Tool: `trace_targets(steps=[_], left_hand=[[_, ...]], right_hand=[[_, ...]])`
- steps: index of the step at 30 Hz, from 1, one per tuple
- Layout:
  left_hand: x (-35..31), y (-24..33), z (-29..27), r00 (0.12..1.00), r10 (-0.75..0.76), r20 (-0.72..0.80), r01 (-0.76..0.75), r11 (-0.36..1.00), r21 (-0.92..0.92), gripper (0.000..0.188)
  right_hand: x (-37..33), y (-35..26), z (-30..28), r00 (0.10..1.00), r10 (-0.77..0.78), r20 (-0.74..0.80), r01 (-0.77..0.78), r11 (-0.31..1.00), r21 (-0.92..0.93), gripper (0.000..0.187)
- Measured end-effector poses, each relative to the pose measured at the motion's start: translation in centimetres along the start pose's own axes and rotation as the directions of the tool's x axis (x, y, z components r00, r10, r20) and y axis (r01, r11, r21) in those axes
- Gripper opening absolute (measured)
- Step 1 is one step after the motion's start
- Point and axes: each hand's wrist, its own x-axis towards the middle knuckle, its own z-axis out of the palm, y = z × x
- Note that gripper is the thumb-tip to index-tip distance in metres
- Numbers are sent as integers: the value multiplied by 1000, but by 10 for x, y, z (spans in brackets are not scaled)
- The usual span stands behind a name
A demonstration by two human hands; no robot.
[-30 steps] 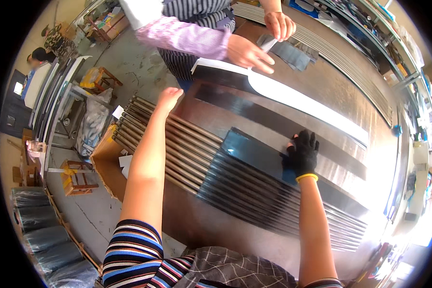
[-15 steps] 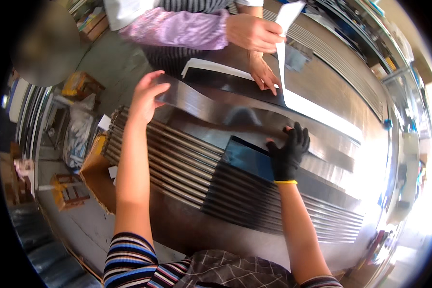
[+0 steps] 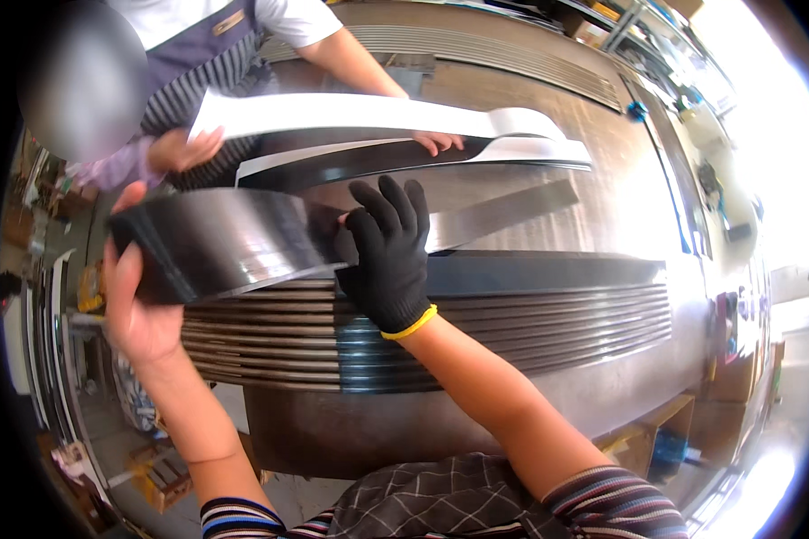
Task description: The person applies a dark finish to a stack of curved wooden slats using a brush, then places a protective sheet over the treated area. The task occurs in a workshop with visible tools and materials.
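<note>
A long, dark, shiny metal strip [image 3: 234, 238] bows upward over the table, its left end raised toward me. My bare left hand [image 3: 144, 301] is closed around that end, thumb and fingers on opposite edges. In a black glove with a yellow cuff, my right hand [image 3: 388, 247] grips the same strip near its middle; the glove hides part of it. Beyond the glove, the strip's far part [image 3: 512, 216] slants away to the right. Just below lie several narrow ribbed metal strips [image 3: 261, 337] side by side, with a dark flat strip [image 3: 548, 274] along their far edge.
Across the table [image 3: 602, 216], a person's hands [image 3: 184, 148] handle a white strip [image 3: 333, 112], lifted above a dark strip [image 3: 368, 162] with white edging. More long strips [image 3: 512, 67] lie at the far side. Shelving [image 3: 634, 22] stands at the back right, a box [image 3: 656, 440] below right.
My left hand has moved left and nearer with the strip's end, which now bows up. My right hand has shifted left. The view has turned, and the person's white strip now stretches leftward.
</note>
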Motion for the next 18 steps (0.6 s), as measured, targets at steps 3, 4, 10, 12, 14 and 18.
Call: trace_targets(steps=[3,4,10,12,14,18], left_hand=[[-7,-5,11,984,54,171,-37,995,-97,53],[-9,-12,12,983,39,178,-20,994,-103,54],[10,-101,65,961,-163,225,153,986,61,61],[21,-109,89,918,-238,316,219,971,96,60],[28,-108,93,853,-275,443,189,955,228,53],[25,-101,123,820,0,572,-358,779,514,23]], right_hand=[[21,3,-47,998,-40,-38,41,999,16,17],[34,-4,-69,998,-37,48,38,999,-17,17],[50,-32,-123,990,-53,131,52,999,12,22],[43,-25,-137,991,-63,117,67,997,-28,27],[36,-16,-158,991,-12,130,22,997,-76,28],[-1,-25,-207,979,64,-194,-77,995,-57,29]])
